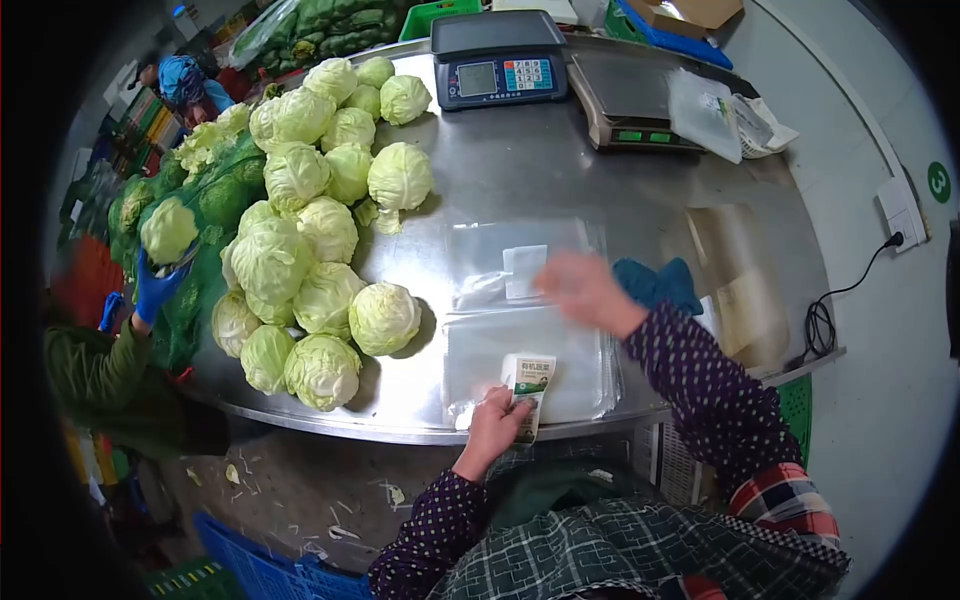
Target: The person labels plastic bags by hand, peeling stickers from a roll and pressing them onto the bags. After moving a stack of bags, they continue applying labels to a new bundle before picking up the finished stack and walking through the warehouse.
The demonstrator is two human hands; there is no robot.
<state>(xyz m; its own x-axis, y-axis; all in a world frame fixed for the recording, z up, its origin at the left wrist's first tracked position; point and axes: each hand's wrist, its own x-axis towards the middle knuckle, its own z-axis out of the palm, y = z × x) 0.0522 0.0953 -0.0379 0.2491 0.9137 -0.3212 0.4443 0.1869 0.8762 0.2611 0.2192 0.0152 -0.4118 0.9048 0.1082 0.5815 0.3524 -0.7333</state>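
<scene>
My left hand is closed on a strip of printed labels at the table's front edge. The strip lies over the lower stack of clear plastic bags. Smeared by motion, my right hand is above the right part of the bags, beside a white rectangular label; its fingers cannot be made out. Close to the right wrist lies a dark teal cloth. Left of the bags, several pale green cabbages are heaped on the metal table.
A co-worker's blue-gloved hand holds a cabbage by a green net. Two scales, one dark blue and one grey, stand at the back. A black cable hangs right; a blue crate sits below.
</scene>
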